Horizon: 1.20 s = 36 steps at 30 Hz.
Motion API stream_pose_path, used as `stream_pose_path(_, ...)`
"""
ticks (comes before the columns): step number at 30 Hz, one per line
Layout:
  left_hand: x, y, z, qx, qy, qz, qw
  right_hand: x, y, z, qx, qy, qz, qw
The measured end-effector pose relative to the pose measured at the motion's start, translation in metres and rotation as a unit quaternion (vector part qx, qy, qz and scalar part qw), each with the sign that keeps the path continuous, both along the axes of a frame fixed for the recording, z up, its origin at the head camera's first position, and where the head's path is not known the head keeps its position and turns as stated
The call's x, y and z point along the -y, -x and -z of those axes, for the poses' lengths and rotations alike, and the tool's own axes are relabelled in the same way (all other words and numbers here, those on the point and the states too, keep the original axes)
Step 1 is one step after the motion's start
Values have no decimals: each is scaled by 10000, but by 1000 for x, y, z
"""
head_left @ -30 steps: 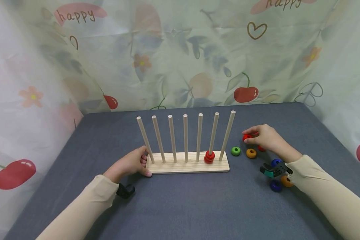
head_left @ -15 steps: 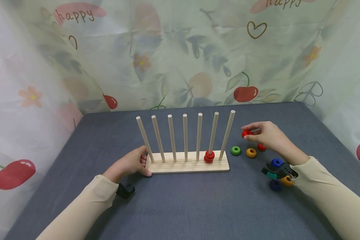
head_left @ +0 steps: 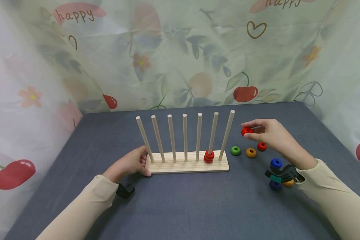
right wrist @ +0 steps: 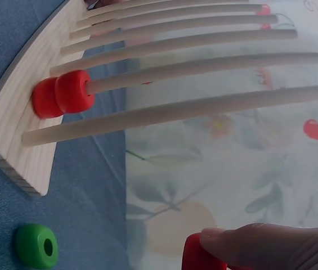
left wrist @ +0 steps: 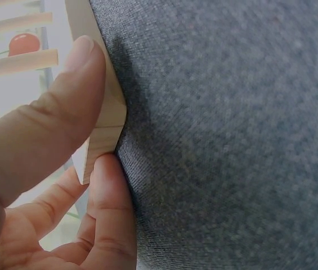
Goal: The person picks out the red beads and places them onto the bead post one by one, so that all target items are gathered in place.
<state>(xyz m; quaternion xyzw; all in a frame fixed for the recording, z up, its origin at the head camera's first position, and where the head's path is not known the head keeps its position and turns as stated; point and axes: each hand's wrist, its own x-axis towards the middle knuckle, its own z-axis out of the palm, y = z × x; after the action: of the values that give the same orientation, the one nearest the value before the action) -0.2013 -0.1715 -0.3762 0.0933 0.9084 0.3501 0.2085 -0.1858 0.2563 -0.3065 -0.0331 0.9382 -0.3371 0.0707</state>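
A person's right hand (head_left: 271,133), a little higher than a second ago, pinches a red bead (head_left: 247,131) between thumb and fingers, above the table and just right of a wooden rack (head_left: 174,166). More of the blue bead (head_left: 276,163) now shows beside the wrist. The left hand (head_left: 132,162) is unmoved, clamped on the rack's near left corner, thumb on top.

Seven smooth, round pegs (head_left: 185,138) rise from the rack's pale, grained base; two stacked red beads (head_left: 209,156) sit low on the sixth from the left. Rounded, holed beads lie nearby, among them a green bead (head_left: 235,150) and an orange bead (head_left: 251,153). Dark, woven cloth (head_left: 183,206) covers the table before us; behind hangs a creased curtain (head_left: 174,83) printed with cherries, leaves and "happy."
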Motion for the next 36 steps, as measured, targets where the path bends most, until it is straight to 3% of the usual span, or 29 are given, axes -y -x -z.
stream_pose_path(11, 0, 0, -1, -6, -37, 37, 10000, -4, -16, -12, -329, 124, 43, 9994)
stream_pose_path(36, 0, 0, -2, 36, 39, 10, 10000, 0, -34, -32, -866, 374, 515, 9942)
